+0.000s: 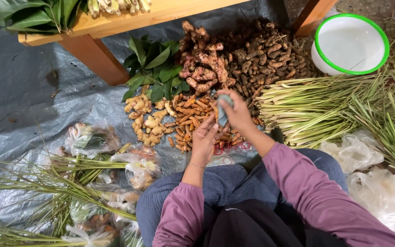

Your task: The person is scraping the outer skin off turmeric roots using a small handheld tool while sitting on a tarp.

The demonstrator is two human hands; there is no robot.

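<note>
Hands meet just above the orange turmeric pile (192, 120), which I take as my landmark for everything else in this single head view. My right hand (237, 112) is curled shut around a small grey-green plastic bag (223, 110), pinching its top so it hangs upright over the pile's right half, and my left hand (204, 139) sits just below it, fingers loosely bent and touching the bag's lower part, holding nothing of its own that I can make out. I judge the bag is kept over the pile so anything that slips lands back among the roots. Left of the turmeric lies pale ginger (143, 120), touching it; behind it are pinkish galangal (202, 64) and a darker heap of small roots (266, 57), with loose green leaves (154, 68) behind and to the left. Right of the pile, lemongrass stalks (312, 107) lie with their cut ends pointing toward it, close to my right wrist, so that side is tight. A white basin with a green rim (373, 34) stands well beyond the lemongrass. Far left of the pile, filled clear bags (92, 139) rest on the grey tarp (19, 100), where bare sheet leaves the most room; a wooden table leg (94, 57) bounds it at the back.
</note>
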